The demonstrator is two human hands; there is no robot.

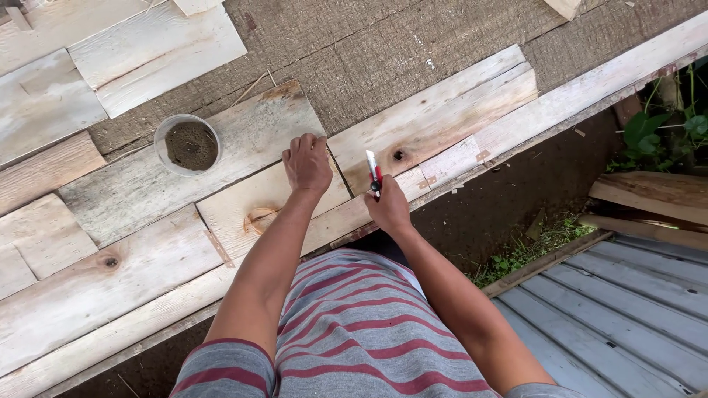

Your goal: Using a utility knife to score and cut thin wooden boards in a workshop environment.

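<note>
Near the middle of a patchwork surface of pale, weathered wooden boards (243, 136), the right hand (389, 208) is clamped around a slim red-and-white tool with a pale tip (372, 171), which looks like a utility knife or marker; which one cannot be told. The tool stands nearly upright, its tip pointing away from the person, just beside a narrow dark gap (339, 171) between two boards. The left hand (307, 163) lies flat on the board to the left of that gap, palm down, fingers together and gripping nothing. A dark knot hole (399, 155) sits in the board just right of the tool. Farther left, a round clear plastic cup holding dark brown crumbly material (188, 144) rests on the boards, well apart from both hands. Coarse brown woven matting (383, 44) shows beyond the boards. Grey corrugated metal sheeting (627, 309) lies at the lower right, with green plants (664, 129) above it.
</note>
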